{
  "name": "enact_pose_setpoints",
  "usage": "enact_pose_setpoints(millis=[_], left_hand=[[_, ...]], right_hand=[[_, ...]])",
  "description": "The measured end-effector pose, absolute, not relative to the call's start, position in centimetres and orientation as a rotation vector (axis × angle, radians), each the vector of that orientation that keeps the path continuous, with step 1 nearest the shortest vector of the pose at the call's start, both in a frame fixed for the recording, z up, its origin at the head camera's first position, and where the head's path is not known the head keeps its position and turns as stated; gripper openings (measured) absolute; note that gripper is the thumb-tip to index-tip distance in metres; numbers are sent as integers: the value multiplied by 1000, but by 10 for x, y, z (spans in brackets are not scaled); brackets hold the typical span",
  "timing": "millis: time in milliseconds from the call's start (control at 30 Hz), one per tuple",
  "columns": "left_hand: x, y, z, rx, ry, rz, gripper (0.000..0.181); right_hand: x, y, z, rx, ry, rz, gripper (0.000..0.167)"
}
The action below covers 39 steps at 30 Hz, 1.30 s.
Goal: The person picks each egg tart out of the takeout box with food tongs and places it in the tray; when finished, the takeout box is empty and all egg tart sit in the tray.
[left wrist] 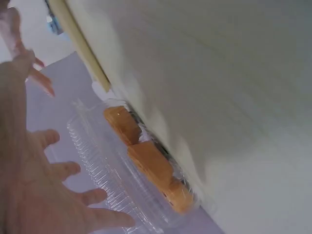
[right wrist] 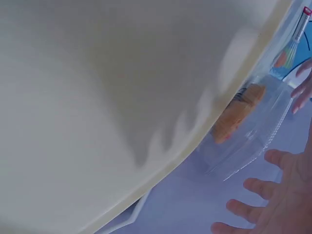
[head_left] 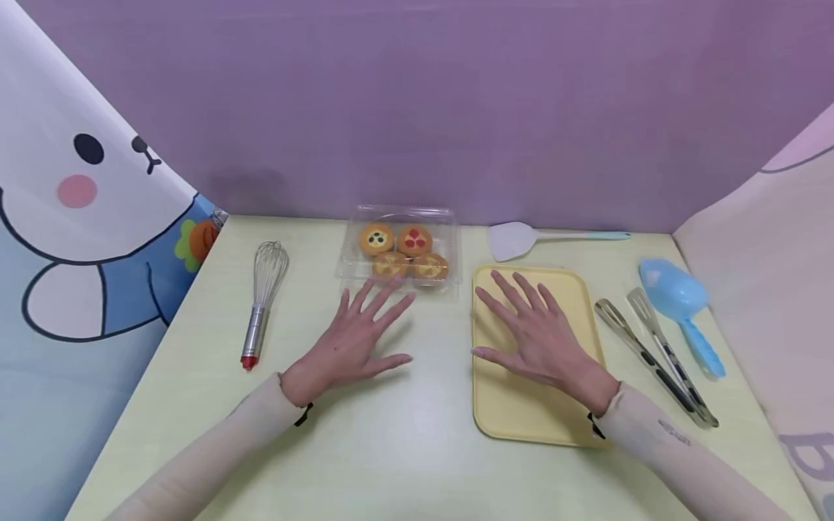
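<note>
My left hand (head_left: 348,340) hovers over the table with its fingers spread, just in front of a clear plastic box (head_left: 347,253). Inside that box sit several small round tarts (head_left: 415,240), two of them with decorated tops in yellow and red. Above a yellow rectangular tray (head_left: 521,420) my right hand (head_left: 541,336) is held, its fingers spread too. Neither hand holds anything. In the left wrist view the box (left wrist: 87,146) appears beyond the fingertips, with the tarts (left wrist: 151,163) seen from the side. The right wrist view shows the tray (right wrist: 161,180) below the hand (right wrist: 280,195).
A whisk (head_left: 263,300) with a red end lies at the left. Behind the tray is a spatula (head_left: 511,240) with a pale blue handle. Metal tongs (head_left: 658,354) and a blue scoop (head_left: 674,289) lie at the right. A purple curtain (head_left: 443,108) hangs behind the table.
</note>
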State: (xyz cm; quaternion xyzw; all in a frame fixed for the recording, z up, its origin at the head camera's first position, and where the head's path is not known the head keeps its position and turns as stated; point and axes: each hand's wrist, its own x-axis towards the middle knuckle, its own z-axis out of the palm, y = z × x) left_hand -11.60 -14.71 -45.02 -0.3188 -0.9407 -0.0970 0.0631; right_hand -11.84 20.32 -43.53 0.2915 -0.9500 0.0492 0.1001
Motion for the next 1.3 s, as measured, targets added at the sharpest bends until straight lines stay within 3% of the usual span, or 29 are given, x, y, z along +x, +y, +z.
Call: enact_pose_setpoints(millis=[367, 767, 1000, 1300], left_hand=[[-126, -171, -437, -470, -2671, -953, 74], [-161, -204, -442, 239, -2462, -2025, 61], [-168, -197, -449, 377, -2177, -2404, 55], [-171, -192, -455, 496, -1906, -2566, 54]], right_hand=[[-145, 157, -416, 1015, -2754, 179, 84], [-173, 93, -416, 1181, -2460, 14, 42], [-180, 81, -422, 1197, -2399, -167, 24], [-186, 77, -432, 1214, -2336, -290, 29]])
